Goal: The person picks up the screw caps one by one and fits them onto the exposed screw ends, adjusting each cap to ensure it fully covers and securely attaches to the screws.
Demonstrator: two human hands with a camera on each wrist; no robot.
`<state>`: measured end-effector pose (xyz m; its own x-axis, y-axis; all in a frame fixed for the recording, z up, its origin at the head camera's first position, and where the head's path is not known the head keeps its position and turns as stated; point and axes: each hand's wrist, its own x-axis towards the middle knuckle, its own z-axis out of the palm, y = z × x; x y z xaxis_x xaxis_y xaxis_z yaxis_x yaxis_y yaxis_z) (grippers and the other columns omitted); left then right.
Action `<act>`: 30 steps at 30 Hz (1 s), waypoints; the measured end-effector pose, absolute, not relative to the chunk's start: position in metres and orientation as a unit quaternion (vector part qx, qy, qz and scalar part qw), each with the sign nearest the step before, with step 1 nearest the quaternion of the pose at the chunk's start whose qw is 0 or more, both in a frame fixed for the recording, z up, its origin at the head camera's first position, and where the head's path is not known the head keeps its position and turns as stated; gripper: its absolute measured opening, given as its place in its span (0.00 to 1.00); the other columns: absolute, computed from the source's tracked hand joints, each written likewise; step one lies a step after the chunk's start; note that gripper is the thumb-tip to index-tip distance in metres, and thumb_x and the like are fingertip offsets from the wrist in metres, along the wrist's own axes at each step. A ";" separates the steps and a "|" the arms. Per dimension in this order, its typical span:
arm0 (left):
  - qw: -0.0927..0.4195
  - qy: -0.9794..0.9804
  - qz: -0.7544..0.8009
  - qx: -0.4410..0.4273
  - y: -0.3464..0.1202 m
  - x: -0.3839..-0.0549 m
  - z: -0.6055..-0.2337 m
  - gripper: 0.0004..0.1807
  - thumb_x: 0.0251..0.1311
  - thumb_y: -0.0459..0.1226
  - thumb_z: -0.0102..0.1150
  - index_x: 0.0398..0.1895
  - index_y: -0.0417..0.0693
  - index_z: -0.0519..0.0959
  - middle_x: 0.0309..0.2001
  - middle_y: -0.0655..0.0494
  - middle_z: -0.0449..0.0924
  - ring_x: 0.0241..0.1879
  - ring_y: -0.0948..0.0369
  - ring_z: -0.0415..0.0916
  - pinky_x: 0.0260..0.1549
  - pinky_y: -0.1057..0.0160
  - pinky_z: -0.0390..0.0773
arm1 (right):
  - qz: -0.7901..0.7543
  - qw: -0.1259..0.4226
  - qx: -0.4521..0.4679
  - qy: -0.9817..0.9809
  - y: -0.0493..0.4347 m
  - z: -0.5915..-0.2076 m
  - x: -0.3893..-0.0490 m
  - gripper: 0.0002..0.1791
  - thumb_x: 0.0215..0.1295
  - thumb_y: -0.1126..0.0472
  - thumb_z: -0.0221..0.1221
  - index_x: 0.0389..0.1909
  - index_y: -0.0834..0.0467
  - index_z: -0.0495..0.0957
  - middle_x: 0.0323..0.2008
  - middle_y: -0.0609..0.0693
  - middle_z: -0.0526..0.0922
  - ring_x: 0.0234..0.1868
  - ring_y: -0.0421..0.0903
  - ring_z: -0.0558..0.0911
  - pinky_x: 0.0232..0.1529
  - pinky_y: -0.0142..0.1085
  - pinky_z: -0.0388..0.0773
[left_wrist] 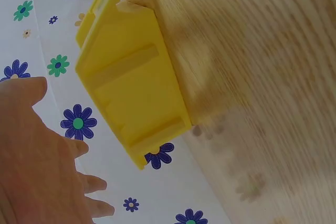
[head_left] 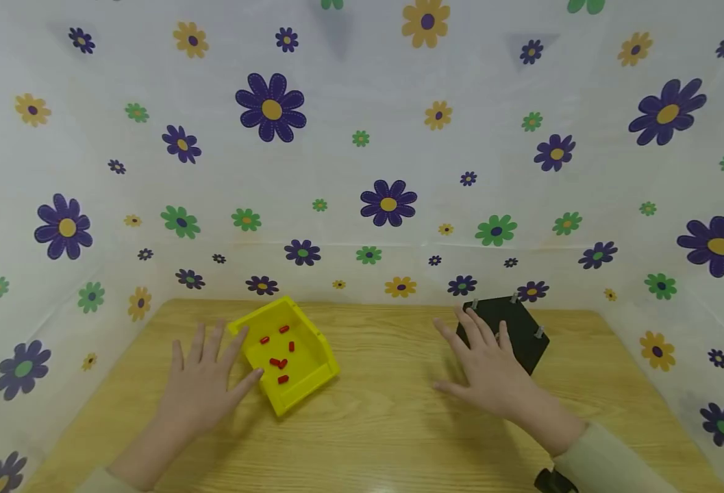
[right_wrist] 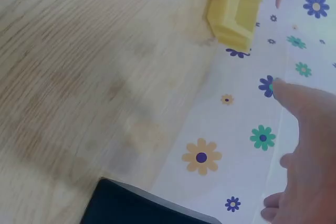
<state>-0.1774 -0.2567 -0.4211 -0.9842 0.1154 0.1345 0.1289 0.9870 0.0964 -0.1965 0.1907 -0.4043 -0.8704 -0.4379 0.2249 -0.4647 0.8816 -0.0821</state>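
Observation:
A yellow bin with several small red capsule-like pieces inside stands left of the table's middle. My left hand is spread beside its left edge, holding nothing; in the left wrist view the bin's side wall shows past the fingers. On the right lies a black angular board with small metal clips along its edge. My right hand hovers in front of it with fingers spread and nothing held, covering part of the board. Only a corner of the black board shows in the right wrist view.
A light wooden table carries both things. A white curtain with printed flowers encloses the table at the back and both sides. A dark band sits by the right sleeve.

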 end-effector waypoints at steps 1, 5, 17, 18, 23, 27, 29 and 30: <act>0.065 -0.995 -0.054 -0.060 -0.258 -0.178 -0.422 0.47 0.74 0.65 0.50 0.85 0.48 0.57 0.84 0.30 0.45 0.81 0.25 0.39 0.73 0.17 0.37 | 0.068 0.106 0.234 -0.964 0.188 -0.404 -0.197 0.51 0.66 0.34 0.67 0.84 0.49 0.58 0.83 0.67 0.53 0.82 0.69 0.57 0.74 0.81 0.51; 0.059 -0.995 -0.060 -0.051 -0.262 -0.178 -0.424 0.47 0.74 0.66 0.49 0.85 0.48 0.55 0.84 0.29 0.44 0.81 0.24 0.38 0.73 0.17 0.36 | 0.074 0.127 0.238 -0.960 0.179 -0.405 -0.200 0.51 0.66 0.35 0.68 0.83 0.51 0.59 0.82 0.68 0.55 0.82 0.69 0.59 0.79 0.74 0.50; 0.053 -0.995 -0.068 -0.043 -0.270 -0.178 -0.430 0.49 0.74 0.68 0.47 0.85 0.46 0.56 0.84 0.29 0.43 0.81 0.25 0.37 0.73 0.17 0.35 | 0.086 0.110 0.273 -0.952 0.149 -0.403 -0.209 0.52 0.67 0.35 0.67 0.84 0.52 0.56 0.83 0.68 0.53 0.84 0.68 0.55 0.83 0.67 0.52; 0.055 -0.995 -0.068 -0.043 -0.270 -0.178 -0.430 0.49 0.74 0.68 0.47 0.85 0.46 0.56 0.84 0.29 0.43 0.81 0.24 0.37 0.73 0.17 0.35 | 0.085 0.108 0.275 -0.951 0.147 -0.402 -0.210 0.52 0.67 0.34 0.67 0.84 0.52 0.56 0.83 0.68 0.52 0.84 0.67 0.54 0.83 0.67 0.51; 0.057 -0.995 -0.064 -0.042 -0.270 -0.179 -0.431 0.48 0.74 0.68 0.46 0.85 0.47 0.56 0.83 0.28 0.44 0.81 0.24 0.38 0.73 0.17 0.38 | 0.085 0.093 0.282 -0.951 0.136 -0.401 -0.215 0.53 0.68 0.34 0.66 0.85 0.51 0.54 0.84 0.67 0.50 0.85 0.66 0.51 0.84 0.65 0.49; 0.054 -0.996 -0.063 -0.042 -0.270 -0.179 -0.432 0.48 0.74 0.68 0.46 0.85 0.47 0.56 0.83 0.28 0.45 0.80 0.23 0.39 0.73 0.16 0.40 | 0.088 0.078 0.285 -0.951 0.127 -0.401 -0.219 0.52 0.70 0.34 0.64 0.85 0.51 0.54 0.85 0.66 0.48 0.85 0.66 0.51 0.85 0.64 0.48; 0.054 -0.996 -0.065 -0.041 -0.270 -0.180 -0.433 0.48 0.74 0.68 0.46 0.85 0.47 0.56 0.83 0.27 0.45 0.80 0.23 0.39 0.72 0.16 0.40 | 0.087 0.073 0.284 -0.952 0.123 -0.402 -0.220 0.51 0.70 0.33 0.63 0.85 0.50 0.54 0.85 0.65 0.47 0.85 0.66 0.51 0.85 0.64 0.47; 0.054 -0.996 -0.066 -0.041 -0.270 -0.180 -0.433 0.48 0.74 0.68 0.46 0.85 0.47 0.56 0.83 0.27 0.45 0.80 0.23 0.39 0.72 0.16 0.40 | 0.088 0.073 0.284 -0.952 0.121 -0.402 -0.221 0.51 0.70 0.33 0.63 0.85 0.50 0.54 0.85 0.64 0.47 0.85 0.65 0.51 0.85 0.64 0.47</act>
<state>-0.1800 -0.2704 -0.4331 -0.9908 0.0743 0.1129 0.0885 0.9880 0.1263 -0.2209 0.1213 -0.4023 -0.8281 -0.5276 0.1896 -0.5533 0.8235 -0.1251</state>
